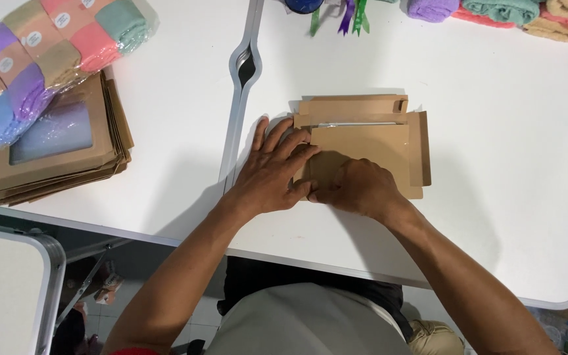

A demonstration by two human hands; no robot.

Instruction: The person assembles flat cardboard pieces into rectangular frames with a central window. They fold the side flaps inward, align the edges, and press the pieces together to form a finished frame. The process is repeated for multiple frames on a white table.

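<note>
Seen from the head camera, one flat brown cardboard box blank lies near the middle of the white folding table, its flaps still unfolded and a clear window strip showing along its upper part. Both hands press on the blank's lower left corner. The left hand lies palm down with its fingers spread, their tips reaching onto the cardboard edge. The right hand sits just beside it, touching it, knuckles up and fingers curled under; whether those fingers pinch a flap or merely press it flat I cannot tell, since the hand hides them.

Well to the left of the blank, one stack of matching brown window boxes rests on the table, and on top of that stack lies one clear plastic bundle of rolled towels in pink, tan, purple, blue and green. Beyond the blank, at the table's far edge, hang three or four ribbon ends, green and purple. To the far right of the blank sit loose folded towels, perhaps five.
</note>
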